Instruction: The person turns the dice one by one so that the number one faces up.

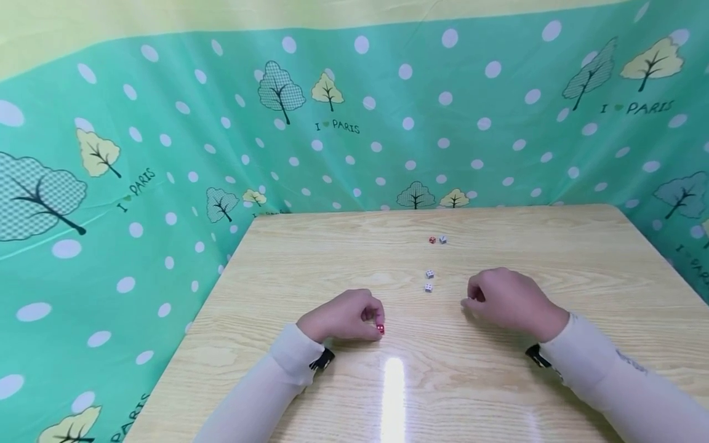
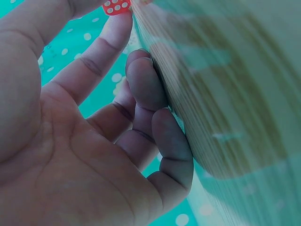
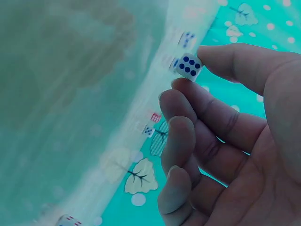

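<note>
My left hand [image 1: 349, 315] pinches a red die [image 1: 380, 329] between thumb and fingertip, low over the wooden table. In the left wrist view the red die [image 2: 116, 6] shows white dots at the top edge, and the other fingers curl loosely against the tabletop. With thumb and index fingertips, my right hand [image 1: 509, 301] grips a white die [image 3: 189, 66] with blue dots, hidden by the hand in the head view. Two white dice [image 1: 429, 274] [image 1: 429, 288] lie between the hands, farther forward.
Toward the back of the table [image 1: 332, 246] sit another red die [image 1: 432, 240] and a white die [image 1: 442, 240], side by side. A white die with red dots [image 3: 70, 220] appears at the right wrist view's bottom edge. Green dotted curtains [image 1: 360, 166] enclose the table's back and sides.
</note>
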`<state>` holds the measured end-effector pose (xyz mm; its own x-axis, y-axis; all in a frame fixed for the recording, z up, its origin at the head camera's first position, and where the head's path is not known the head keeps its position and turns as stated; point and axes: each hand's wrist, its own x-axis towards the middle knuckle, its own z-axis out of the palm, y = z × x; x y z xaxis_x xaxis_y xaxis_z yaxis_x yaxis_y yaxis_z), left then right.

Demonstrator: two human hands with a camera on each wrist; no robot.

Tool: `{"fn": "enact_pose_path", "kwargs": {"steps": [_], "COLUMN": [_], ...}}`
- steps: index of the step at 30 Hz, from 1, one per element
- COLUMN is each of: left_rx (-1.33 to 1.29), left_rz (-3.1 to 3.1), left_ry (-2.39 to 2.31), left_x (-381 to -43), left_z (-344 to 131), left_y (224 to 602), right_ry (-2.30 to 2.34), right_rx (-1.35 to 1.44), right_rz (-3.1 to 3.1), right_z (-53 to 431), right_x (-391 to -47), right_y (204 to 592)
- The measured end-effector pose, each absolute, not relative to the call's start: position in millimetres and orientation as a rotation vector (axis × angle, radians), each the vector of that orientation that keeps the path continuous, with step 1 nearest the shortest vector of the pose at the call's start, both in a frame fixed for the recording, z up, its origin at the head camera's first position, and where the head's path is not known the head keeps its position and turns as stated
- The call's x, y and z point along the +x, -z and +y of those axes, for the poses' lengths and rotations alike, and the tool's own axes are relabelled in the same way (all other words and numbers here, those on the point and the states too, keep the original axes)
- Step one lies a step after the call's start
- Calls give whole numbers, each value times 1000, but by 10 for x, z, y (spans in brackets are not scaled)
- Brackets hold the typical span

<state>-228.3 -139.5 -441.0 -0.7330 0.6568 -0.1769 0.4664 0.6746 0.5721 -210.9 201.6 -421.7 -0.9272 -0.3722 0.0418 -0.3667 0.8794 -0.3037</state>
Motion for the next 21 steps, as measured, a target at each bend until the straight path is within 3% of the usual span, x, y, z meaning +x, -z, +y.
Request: {"fn": "enact_pose_path", "kwargs": {"steps": [11, 21], "left_rx": [877, 892], "left_rz": [2519, 2524], "left_ry": [-722, -718], "left_x": [-2274, -2274], "left_z": [-1390, -1374], "left_y": [4380, 4394], "right_ry": [378, 340], "right_rx": [-695, -685], "right_rz": [3073, 3087], "right_z": [2013, 2029], "right_x": [-1632, -1545], "right_y": [4229, 4317]}}
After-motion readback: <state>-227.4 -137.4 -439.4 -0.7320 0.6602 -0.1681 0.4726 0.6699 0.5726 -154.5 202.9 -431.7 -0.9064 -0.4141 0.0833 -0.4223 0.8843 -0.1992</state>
